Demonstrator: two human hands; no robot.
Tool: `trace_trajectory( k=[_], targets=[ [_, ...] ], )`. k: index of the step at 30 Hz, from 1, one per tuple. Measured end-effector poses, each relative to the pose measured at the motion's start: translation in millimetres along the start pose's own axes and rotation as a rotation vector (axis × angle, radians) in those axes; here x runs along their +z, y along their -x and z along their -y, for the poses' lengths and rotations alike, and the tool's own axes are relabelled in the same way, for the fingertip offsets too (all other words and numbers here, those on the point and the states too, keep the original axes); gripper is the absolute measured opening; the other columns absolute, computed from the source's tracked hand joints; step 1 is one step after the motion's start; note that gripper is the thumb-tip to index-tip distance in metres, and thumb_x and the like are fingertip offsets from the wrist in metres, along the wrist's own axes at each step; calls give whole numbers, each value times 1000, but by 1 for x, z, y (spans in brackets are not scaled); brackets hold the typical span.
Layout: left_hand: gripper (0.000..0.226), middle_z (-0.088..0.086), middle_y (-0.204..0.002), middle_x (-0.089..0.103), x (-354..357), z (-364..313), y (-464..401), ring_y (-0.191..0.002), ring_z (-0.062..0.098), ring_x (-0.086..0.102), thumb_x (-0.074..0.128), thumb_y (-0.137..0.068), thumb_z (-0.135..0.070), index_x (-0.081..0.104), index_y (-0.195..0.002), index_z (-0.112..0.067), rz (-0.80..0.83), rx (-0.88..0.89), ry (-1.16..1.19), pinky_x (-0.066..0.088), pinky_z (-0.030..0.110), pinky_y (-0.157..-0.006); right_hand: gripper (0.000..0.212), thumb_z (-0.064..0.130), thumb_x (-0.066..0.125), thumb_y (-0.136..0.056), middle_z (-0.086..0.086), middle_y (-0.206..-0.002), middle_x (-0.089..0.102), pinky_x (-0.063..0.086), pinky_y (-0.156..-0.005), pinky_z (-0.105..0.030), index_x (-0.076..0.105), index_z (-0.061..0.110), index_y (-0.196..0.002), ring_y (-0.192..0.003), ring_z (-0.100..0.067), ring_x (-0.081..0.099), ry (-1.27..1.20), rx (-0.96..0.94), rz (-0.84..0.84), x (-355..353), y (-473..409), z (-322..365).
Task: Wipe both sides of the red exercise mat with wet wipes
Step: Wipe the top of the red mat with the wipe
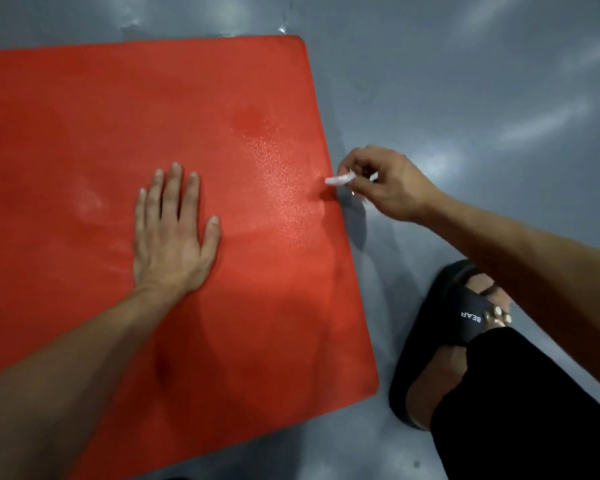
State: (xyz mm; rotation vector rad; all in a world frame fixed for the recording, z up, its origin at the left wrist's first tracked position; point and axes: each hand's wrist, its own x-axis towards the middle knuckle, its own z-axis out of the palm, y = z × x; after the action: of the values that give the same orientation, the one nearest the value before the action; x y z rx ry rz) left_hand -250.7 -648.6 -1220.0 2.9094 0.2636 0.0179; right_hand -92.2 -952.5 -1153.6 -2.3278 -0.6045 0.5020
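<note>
Mat [118,116], red, lies flat on the grey floor [465,81], its right edge running past a foot in a black slipper [440,327]. The left hand [172,233] presses flat on the mat, fingers straight and spread. The right hand [385,183] pinches a crumpled white wet wipe [340,179] at the mat's right edge, where the surface glistens.

An indoor workout space, seemingly: glossy grey painted floor [465,81] reflecting ceiling lights surrounds the red exercise mat [153,109] lying flat.
</note>
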Motion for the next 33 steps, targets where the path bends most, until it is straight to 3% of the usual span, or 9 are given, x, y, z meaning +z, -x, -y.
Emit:
trace_trajectory(
  k=[3,8,12,15,18,20,25,29,33],
  targets=[
    [71,9,-172,14,0,0,0,-159,28,7,36,-101,-47,24,-163,-15,-6,0,1,5,47,-129,30,39,75,-90,-3,-75,58,40,-68,-32,70,10,-90,-69,-11,50,-78,67,-5,14,-23,-8],
    [70,9,-172,14,2,0,-1,-160,28,8,38,-101,-46,25,-163,-15,-24,-7,4,6,48,-129,20,35,74,-90,-2,-96,71,42,-76,-19,75,15,-93,-84,-5,61,-175,105,97,47,47,-15],
    [71,9,-172,14,2,-1,1,-160,28,7,37,-101,-47,24,-163,-15,-21,-14,6,5,48,-129,11,26,75,-93,2,-94,71,53,-77,-32,77,16,-97,-85,-10,68,-131,45,320,42,101,-14],
    [71,9,-172,14,2,-1,0,-160,27,7,36,-101,-47,23,-163,-16,-26,-8,2,5,47,-130,18,29,76,-92,-7,-76,67,49,-66,-35,72,12,-89,-66,-23,63,-249,93,164,29,74,-7],
    [70,9,-173,13,2,-1,0,-160,27,7,35,-102,-47,22,-164,-17,-17,-4,-5,5,48,-129,28,44,73,-90,6,-66,62,45,-64,-32,71,16,-87,-60,-10,56,-189,99,-9,24,31,-1],
    [70,8,-173,13,2,-1,-1,-160,27,7,36,-101,-47,22,-163,-17,-17,-4,-3,5,48,-129,29,44,76,-88,5,-72,65,45,-66,-29,73,15,-89,-63,-6,55,-190,112,53,32,23,-3],
    [70,9,-173,13,2,-2,0,-160,28,7,37,-101,-46,23,-163,-16,-15,-15,7,5,49,-129,9,22,76,-91,-2,-93,71,48,-76,-26,77,14,-94,-82,-4,64,-126,36,172,54,92,-11],
    [70,9,-173,11,0,-1,0,-160,28,5,35,-102,-47,21,-164,-16,-4,-10,4,4,48,-129,13,28,72,-93,5,-95,70,54,-78,-29,77,17,-96,-87,-6,68,-143,26,343,51,139,-4],
    [70,8,-173,10,0,-1,1,-160,27,4,35,-102,-47,20,-164,-17,1,-17,2,3,48,-130,21,35,77,-91,3,-82,64,47,-67,-27,75,14,-92,-66,-3,61,-214,55,79,33,90,2]
  ],
)
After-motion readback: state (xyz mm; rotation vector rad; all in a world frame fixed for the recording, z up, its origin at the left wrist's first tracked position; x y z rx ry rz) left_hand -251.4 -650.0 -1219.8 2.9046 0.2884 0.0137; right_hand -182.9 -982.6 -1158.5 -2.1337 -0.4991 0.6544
